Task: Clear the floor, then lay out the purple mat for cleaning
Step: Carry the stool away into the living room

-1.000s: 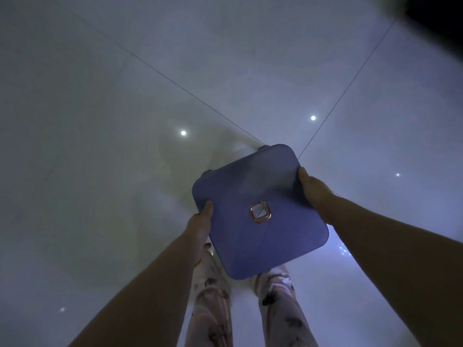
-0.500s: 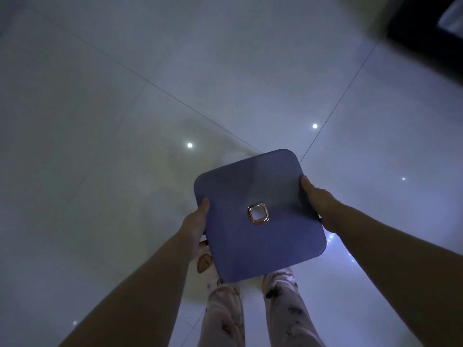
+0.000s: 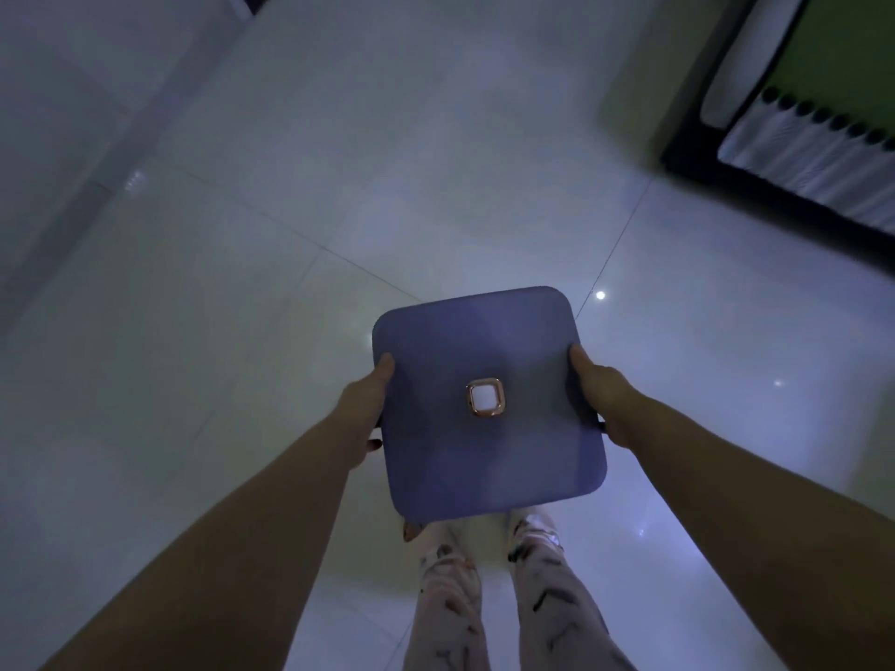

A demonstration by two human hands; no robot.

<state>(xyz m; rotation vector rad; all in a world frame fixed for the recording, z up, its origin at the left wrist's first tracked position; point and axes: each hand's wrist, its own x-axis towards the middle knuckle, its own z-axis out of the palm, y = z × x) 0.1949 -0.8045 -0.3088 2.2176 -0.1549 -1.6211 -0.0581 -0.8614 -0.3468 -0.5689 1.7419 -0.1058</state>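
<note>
Your left hand [image 3: 366, 415] and right hand [image 3: 606, 404] grip opposite edges of a purple rounded-square stool seat [image 3: 484, 460], thumbs on top, fingers curled beneath, above the glossy white tiled floor [image 3: 232, 331]

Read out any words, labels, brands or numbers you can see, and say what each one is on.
No readable text anywhere. The purple square item, gripped by the left hand and right hand, bears only a rose-gold ring; the dim furniture at top right shows no lettering.
</note>
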